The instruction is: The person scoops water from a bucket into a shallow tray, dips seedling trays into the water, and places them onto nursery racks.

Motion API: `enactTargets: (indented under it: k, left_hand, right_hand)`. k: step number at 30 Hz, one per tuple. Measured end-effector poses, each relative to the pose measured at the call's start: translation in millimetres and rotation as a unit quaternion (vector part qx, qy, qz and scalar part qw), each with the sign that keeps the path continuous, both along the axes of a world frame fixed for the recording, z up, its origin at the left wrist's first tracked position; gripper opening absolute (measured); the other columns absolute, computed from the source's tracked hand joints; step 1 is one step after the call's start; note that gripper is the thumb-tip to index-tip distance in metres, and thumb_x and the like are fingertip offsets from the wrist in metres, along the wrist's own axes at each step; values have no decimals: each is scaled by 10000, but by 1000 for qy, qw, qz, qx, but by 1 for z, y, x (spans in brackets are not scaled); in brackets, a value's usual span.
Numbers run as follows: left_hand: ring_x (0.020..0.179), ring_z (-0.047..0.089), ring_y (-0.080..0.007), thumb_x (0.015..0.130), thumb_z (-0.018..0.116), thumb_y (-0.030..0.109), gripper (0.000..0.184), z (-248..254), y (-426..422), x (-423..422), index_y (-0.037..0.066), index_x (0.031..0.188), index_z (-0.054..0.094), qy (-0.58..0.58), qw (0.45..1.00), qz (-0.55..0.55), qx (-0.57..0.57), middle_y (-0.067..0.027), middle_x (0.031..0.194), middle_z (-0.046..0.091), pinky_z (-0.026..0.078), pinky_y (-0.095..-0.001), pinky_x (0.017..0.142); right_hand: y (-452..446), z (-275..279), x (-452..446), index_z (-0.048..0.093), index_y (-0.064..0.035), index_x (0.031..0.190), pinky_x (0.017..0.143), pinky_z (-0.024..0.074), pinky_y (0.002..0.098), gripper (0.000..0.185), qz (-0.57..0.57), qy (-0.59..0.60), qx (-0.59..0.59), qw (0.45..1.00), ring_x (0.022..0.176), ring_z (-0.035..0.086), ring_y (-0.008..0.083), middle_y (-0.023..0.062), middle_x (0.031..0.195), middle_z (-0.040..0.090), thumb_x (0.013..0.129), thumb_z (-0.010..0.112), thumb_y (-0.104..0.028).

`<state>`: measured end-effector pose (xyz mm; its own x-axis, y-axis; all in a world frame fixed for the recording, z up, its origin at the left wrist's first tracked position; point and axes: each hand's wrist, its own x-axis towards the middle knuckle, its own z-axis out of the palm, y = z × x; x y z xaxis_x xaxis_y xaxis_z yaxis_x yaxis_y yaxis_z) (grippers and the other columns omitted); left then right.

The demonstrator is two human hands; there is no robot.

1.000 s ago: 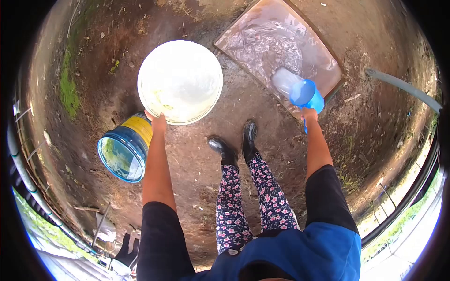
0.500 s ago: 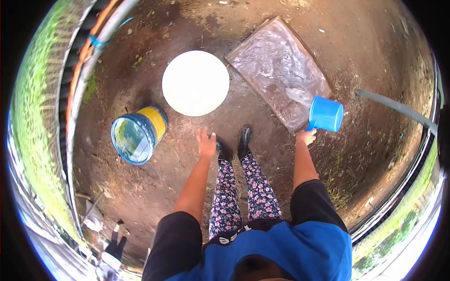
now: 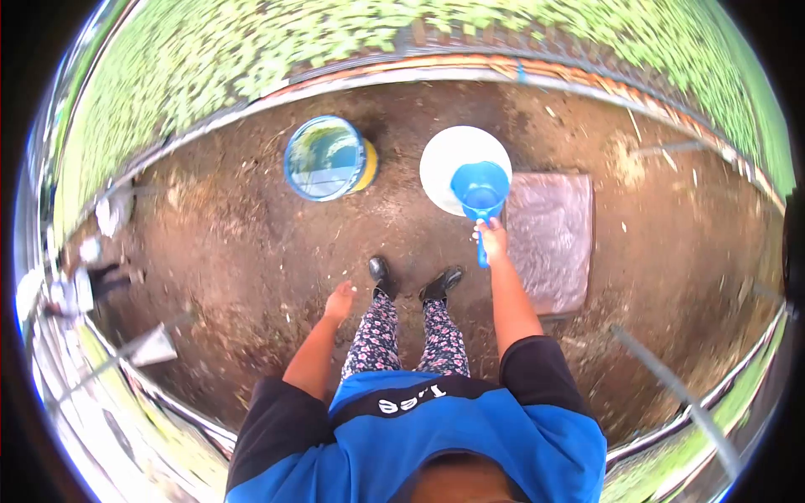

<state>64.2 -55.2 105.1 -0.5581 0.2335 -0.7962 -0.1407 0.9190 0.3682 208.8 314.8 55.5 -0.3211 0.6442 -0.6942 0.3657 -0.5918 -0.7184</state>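
My right hand (image 3: 495,240) grips the handle of a blue plastic dipper (image 3: 480,189), its round mouth facing up. The dipper is in front of a white round object (image 3: 444,151), hiding part of it; glare keeps me from telling whether this is a lid or a tub. My left hand (image 3: 340,302) hangs at my side with nothing in it, fingers loosely apart. Forward of it stands a blue bucket (image 3: 366,172) with a yellow band, its water surface reflecting plants and sky. Beside the white object lies a flat rectangular slab (image 3: 549,243) with a wet-looking, streaked brown surface.
Bare brown soil (image 3: 235,243) surrounds my black boots (image 3: 442,283). A low pipe-and-board edge (image 3: 369,77) separates it from green plants (image 3: 251,75). A grey post (image 3: 683,402) rises at the right. Another person (image 3: 105,281) is at the far left.
My view has turned left, so the bucket, white object and slab appear rotated. The dipper has swung from beyond the slab to the white object. My left hand has lowered toward my side.
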Motion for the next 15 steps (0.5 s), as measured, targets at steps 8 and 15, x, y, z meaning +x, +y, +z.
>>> enactTargets:
  k: [8,15]
  left_hand:
    - [972,503,-279,776,472,336,432,83,-173,29,77,1120,452,103,983,139,-58,-134,1033,540,389,-353,837]
    - [1025,464,-289,774,469,349,439,118,-346,41,87,1126,456,105,934,340,-24,-152,1072,514,363,-350,868]
  right_hand:
    - [42,59,4,562,12,926,704,407,298,223,249,-81,366,893,783,523,159,87,839,574,775,492,-136]
    - [-19,95,34,573,-11,886,733,400,398,301,609,-333,445,565,838,530,287,152,885,575,812,407,-251]
